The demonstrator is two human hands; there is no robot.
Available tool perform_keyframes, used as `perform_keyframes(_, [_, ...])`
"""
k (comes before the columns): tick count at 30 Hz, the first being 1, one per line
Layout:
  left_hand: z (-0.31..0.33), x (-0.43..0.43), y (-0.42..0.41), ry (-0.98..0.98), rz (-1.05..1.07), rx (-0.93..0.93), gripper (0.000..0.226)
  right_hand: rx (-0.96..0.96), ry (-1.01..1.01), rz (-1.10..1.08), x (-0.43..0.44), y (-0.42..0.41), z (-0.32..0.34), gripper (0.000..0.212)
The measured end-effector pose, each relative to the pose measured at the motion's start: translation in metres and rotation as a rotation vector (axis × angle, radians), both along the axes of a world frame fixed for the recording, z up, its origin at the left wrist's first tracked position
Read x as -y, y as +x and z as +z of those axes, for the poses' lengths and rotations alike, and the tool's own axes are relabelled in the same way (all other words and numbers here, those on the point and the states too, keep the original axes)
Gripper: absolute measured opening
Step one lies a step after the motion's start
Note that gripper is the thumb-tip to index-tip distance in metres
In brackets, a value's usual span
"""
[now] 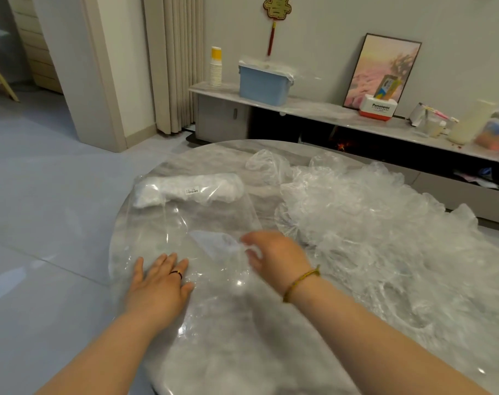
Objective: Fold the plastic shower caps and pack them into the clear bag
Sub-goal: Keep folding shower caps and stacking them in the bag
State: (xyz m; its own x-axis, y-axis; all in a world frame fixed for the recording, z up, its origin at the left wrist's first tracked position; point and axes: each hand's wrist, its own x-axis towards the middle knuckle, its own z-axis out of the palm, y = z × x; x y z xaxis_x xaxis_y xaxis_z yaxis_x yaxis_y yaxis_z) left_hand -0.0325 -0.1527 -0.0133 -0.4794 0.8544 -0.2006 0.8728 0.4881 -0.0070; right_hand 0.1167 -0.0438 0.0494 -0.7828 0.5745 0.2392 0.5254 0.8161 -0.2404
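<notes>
A large clear bag point(185, 223) lies flat on the left part of the round marble table point(219, 155). White folded shower caps point(185, 188) sit bunched at its far end, under a small barcode label. My left hand point(160, 283) rests flat on the bag's near part, fingers straight. My right hand point(274, 255) is blurred; its curled fingers pinch a folded shower cap point(214, 240) at the bag's right edge. A big heap of loose crumpled shower caps point(370, 223) covers the table's right half.
Behind the table runs a low cabinet shelf point(313, 109) with a blue bin point(264, 84), stacked paper cups point(215, 67), a framed picture point(382, 69), a Panasonic box point(379, 108) and bottles. Grey floor tiles point(43, 209) lie left of the table.
</notes>
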Motion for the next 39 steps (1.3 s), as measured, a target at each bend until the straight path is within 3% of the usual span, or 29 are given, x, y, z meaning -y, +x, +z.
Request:
perform_keyframes(2, [0.002,-0.003,0.003,0.024,0.028,-0.004,0.052,-0.098,0.273,-0.16,-0.027,0.025,0.008,0.038])
perform_keyframes(6, [0.003,-0.004,0.005,0.119,0.022,-0.055,0.054,0.249,0.263,-0.516,-0.063,0.065,0.024,0.066])
perform_keyframes(9, [0.003,-0.007,0.005,0.214,0.008,-0.074,0.053,0.419,0.322,-0.598,-0.083,0.072,0.013,0.059])
perform_keyframes(13, [-0.007,-0.006,0.001,0.441,-0.096,-0.094,0.045,0.374,0.299,-0.625,-0.099,0.07,0.01,0.035])
perform_keyframes(17, [-0.004,-0.007,0.003,0.477,-0.236,0.021,0.052,-0.021,0.313,-0.554,-0.093,0.07,0.009,0.024])
perform_keyframes(20, [0.003,-0.008,0.019,0.622,-0.399,0.142,0.067,-0.331,0.496,-0.396,-0.071,0.076,0.007,0.01])
perform_keyframes(25, [0.008,0.0,0.065,0.757,-0.649,0.176,0.094,-0.464,0.398,0.018,-0.005,0.104,-0.012,0.017])
perform_keyframes(28, [-0.001,0.012,0.085,0.762,-0.719,0.19,0.119,-0.366,0.349,0.184,0.032,0.121,-0.03,0.026])
perform_keyframes(31, [-0.007,0.023,0.091,0.728,-0.802,0.161,0.074,-0.239,0.28,0.263,0.051,0.13,-0.05,0.026])
perform_keyframes(34, [-0.01,0.034,0.09,0.541,-0.884,0.111,0.031,-0.097,0.213,0.268,0.063,0.142,-0.067,0.005])
perform_keyframes(37, [-0.015,0.047,0.093,0.462,-0.831,0.228,0.016,0.043,0.111,0.173,0.076,0.153,-0.078,0.03])
perform_keyframes(39, [-0.017,0.052,0.092,0.455,-0.76,0.274,0.021,0.066,0.153,0.142,0.081,0.16,-0.081,0.038])
